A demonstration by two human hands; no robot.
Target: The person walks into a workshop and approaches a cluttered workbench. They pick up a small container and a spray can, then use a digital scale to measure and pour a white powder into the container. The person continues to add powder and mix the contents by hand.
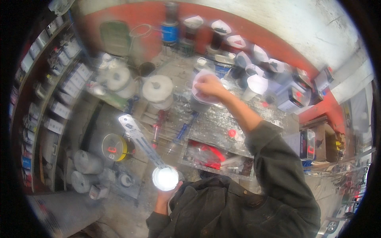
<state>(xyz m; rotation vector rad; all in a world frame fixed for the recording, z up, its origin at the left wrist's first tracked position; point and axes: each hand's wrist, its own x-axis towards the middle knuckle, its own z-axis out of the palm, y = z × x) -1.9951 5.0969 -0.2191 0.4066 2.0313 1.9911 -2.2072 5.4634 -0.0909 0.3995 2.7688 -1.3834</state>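
My left hand [163, 198] is wrapped round a cup [165, 178] of white liquid, low in front of my body. A long, flat, pale mixing stick [139, 137] leans out of the cup toward the upper left. Over the bench, my right hand [211, 85] reaches into the mouth of a white paper strainer [201, 74], its fingers curled together. What they grip, if anything, is hidden. The strainer sits in the top of a grey container [199, 104].
Two lidded white buckets [157, 89] stand left of the strainer. More paper strainers [221, 27] rest in containers along the red wall. Metal cans [291, 97] are at the right. A red-handled tool [157, 129] and blue-handled tool [182, 133] lie nearer. Stocked shelves [59, 85] line the left.
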